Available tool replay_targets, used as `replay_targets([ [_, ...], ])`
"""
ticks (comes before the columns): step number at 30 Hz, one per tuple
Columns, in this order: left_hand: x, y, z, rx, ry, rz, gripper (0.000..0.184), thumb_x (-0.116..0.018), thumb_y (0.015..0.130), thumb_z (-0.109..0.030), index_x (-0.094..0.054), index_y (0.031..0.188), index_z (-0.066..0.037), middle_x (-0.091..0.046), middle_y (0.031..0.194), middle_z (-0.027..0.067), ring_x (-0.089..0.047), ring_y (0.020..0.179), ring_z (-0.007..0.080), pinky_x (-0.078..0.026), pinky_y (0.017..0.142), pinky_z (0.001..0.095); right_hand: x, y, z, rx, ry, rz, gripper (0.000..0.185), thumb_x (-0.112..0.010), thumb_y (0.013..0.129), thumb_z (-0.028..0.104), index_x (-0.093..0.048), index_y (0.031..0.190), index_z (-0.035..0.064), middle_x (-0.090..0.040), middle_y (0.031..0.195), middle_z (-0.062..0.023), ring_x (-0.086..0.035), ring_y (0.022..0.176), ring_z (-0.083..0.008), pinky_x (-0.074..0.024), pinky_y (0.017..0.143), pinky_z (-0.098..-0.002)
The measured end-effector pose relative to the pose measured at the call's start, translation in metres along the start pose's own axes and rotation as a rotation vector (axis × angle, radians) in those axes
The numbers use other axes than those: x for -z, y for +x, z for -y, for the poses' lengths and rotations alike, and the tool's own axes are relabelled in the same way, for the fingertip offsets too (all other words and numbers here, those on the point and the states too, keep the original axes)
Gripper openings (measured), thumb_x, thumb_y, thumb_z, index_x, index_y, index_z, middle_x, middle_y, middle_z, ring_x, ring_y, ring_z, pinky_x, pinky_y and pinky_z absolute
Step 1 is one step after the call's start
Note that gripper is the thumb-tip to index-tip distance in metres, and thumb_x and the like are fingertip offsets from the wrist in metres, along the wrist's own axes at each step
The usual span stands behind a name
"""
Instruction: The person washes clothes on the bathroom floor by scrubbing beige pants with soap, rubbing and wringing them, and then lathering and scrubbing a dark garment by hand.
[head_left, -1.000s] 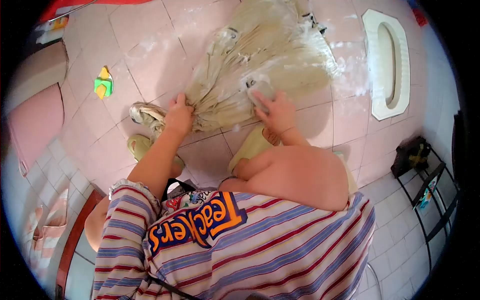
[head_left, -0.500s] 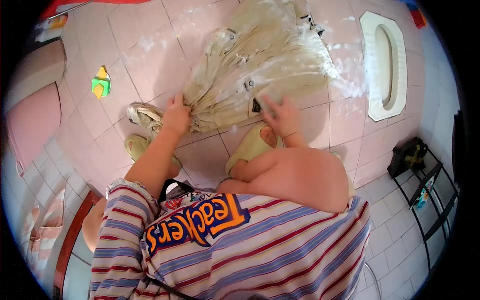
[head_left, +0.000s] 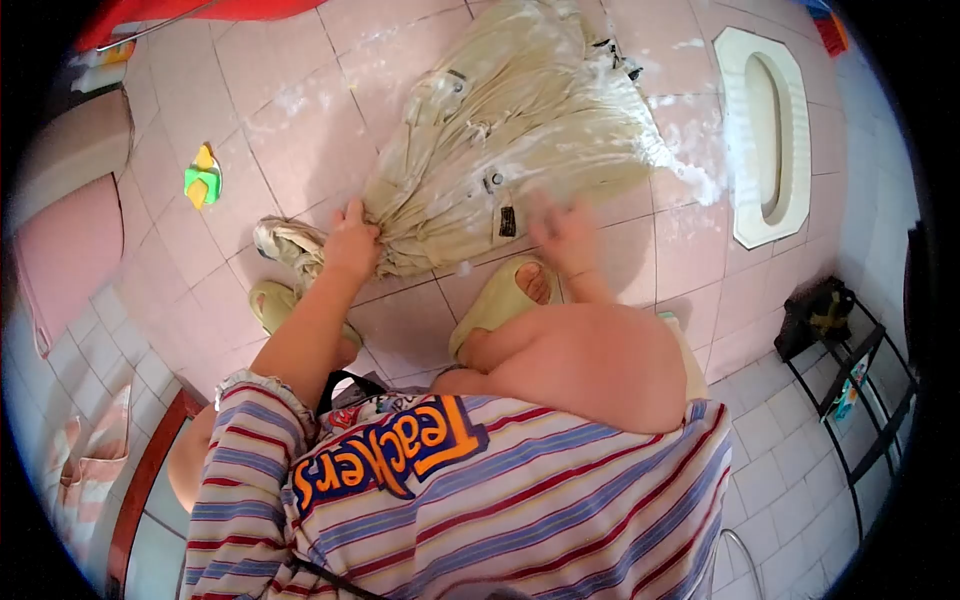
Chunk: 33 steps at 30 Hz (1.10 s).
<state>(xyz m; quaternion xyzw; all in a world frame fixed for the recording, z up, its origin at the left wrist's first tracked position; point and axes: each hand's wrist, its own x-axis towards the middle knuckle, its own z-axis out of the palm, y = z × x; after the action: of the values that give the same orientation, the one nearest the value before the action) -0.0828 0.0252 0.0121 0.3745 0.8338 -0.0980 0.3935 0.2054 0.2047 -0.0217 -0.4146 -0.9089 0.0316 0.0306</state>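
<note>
The left hand [head_left: 352, 243] clutches bunched folds of a beige garment [head_left: 520, 130]; the right hand [head_left: 568, 240] blurs at its near edge, grip unclear. The garment lies on the pink floor [head_left: 690, 250], whose right edge nears a squat toilet [head_left: 768, 140].

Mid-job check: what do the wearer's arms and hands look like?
The left hand and blurred right hand are ungloved. The left sleeve has white, blue and dark red stripes and a frilled cuff; no right sleeve is visible.
</note>
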Motion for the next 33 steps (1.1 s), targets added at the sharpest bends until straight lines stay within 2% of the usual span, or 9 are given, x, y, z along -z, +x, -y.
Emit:
replay_targets([
  [3, -0.014, 0.002, 0.012, -0.101, 0.091, -0.027, 0.015, -0.069, 0.075, -0.014, -0.070, 0.090, -0.010, -0.038, 0.127, 0.0107, -0.043, 0.115, 0.0360, -0.048, 0.090, 0.0429, -0.017, 0.037, -0.081, -0.522, 0.086, 0.155, 0.045, -0.060, 0.082, 0.048, -0.060, 0.123, 0.0304, -0.053, 0.086, -0.0169, -0.057, 0.081, -0.0346, -0.0476, 0.069, -0.0444],
  [8, -0.010, 0.005, 0.007, -0.041, 0.059, 0.007, 0.015, -0.069, 0.074, -0.014, -0.070, 0.089, -0.011, -0.038, 0.126, 0.0106, -0.043, 0.115, 0.0355, -0.048, 0.090, 0.0430, -0.014, 0.043, -0.082, -0.551, 0.155, 0.056, 0.051, -0.065, 0.078, 0.047, -0.058, 0.126, 0.0310, -0.050, 0.079, -0.0132, -0.056, 0.069, -0.0270, -0.0464, 0.064, -0.0415],
  [13, -0.011, 0.000, 0.007, -0.085, 0.046, -0.020, 0.014, -0.069, 0.072, -0.010, -0.065, 0.084, -0.004, -0.041, 0.121, 0.0133, -0.044, 0.110, 0.0353, -0.047, 0.085, 0.0461, -0.036, -0.018, 0.011, -0.004, 0.305, 0.032, 0.049, -0.061, 0.080, 0.049, -0.060, 0.123, 0.0258, -0.054, 0.093, -0.0178, -0.056, 0.084, -0.0366, -0.0470, 0.072, -0.0467],
  [15, -0.014, 0.001, 0.009, -0.110, 0.073, -0.071, 0.015, -0.069, 0.071, -0.010, -0.067, 0.085, -0.006, -0.041, 0.118, 0.0135, -0.044, 0.108, 0.0362, -0.048, 0.086, 0.0452, -0.064, 0.008, -0.044, -0.124, 0.073, -0.179, 0.049, -0.059, 0.080, 0.053, -0.062, 0.121, 0.0274, -0.055, 0.102, -0.0177, -0.059, 0.089, -0.0348, -0.0481, 0.075, -0.0457],
  [17, -0.016, -0.001, 0.005, -0.095, 0.101, -0.023, 0.014, -0.070, 0.072, -0.012, -0.068, 0.085, -0.008, -0.041, 0.118, 0.0127, -0.044, 0.110, 0.0350, -0.048, 0.086, 0.0441, 0.005, 0.064, -0.081, -0.652, 0.213, 0.227, 0.050, -0.057, 0.080, 0.054, -0.061, 0.122, 0.0258, -0.056, 0.109, -0.0193, -0.060, 0.094, -0.0333, -0.0486, 0.077, -0.0453],
  [22, -0.020, 0.010, 0.014, -0.081, 0.059, -0.079, 0.012, -0.070, 0.073, -0.014, -0.070, 0.085, -0.010, -0.041, 0.119, 0.0123, -0.045, 0.111, 0.0340, -0.049, 0.086, 0.0431, 0.033, 0.075, -0.057, -0.826, 0.553, 0.357, 0.049, -0.057, 0.082, 0.051, -0.060, 0.123, 0.0239, -0.058, 0.103, -0.0243, -0.059, 0.096, -0.0347, -0.0476, 0.080, -0.0455],
  [24, -0.013, 0.007, 0.009, -0.111, 0.143, -0.037, 0.016, -0.071, 0.072, -0.013, -0.069, 0.088, -0.009, -0.043, 0.117, 0.0121, -0.045, 0.112, 0.0345, -0.049, 0.085, 0.0436, -0.016, 0.014, -0.018, -0.167, 0.049, -0.048, 0.048, -0.061, 0.082, 0.045, -0.060, 0.124, 0.0223, -0.058, 0.106, -0.0254, -0.060, 0.087, -0.0352, -0.0481, 0.074, -0.0446],
  [27, -0.006, 0.003, 0.005, -0.116, 0.156, 0.002, 0.023, -0.069, 0.073, -0.011, -0.065, 0.096, -0.008, -0.044, 0.118, 0.0137, -0.045, 0.113, 0.0347, -0.049, 0.085, 0.0441, -0.015, -0.017, 0.012, 0.090, 0.076, 0.040, 0.046, -0.059, 0.083, 0.046, -0.060, 0.124, 0.0238, -0.057, 0.100, -0.0250, -0.059, 0.086, -0.0369, -0.0475, 0.073, -0.0461],
  [33, -0.043, 0.027, 0.032, 0.026, -0.064, -0.060, 0.033, -0.069, 0.074, -0.013, -0.061, 0.105, -0.004, -0.043, 0.123, 0.0169, -0.045, 0.115, 0.0357, -0.048, 0.084, 0.0448, -0.001, 0.064, -0.075, -0.567, 0.162, 0.130, 0.043, -0.058, 0.084, 0.049, -0.060, 0.122, 0.0301, -0.056, 0.100, -0.0217, -0.059, 0.090, -0.0380, -0.0489, 0.076, -0.0439],
])
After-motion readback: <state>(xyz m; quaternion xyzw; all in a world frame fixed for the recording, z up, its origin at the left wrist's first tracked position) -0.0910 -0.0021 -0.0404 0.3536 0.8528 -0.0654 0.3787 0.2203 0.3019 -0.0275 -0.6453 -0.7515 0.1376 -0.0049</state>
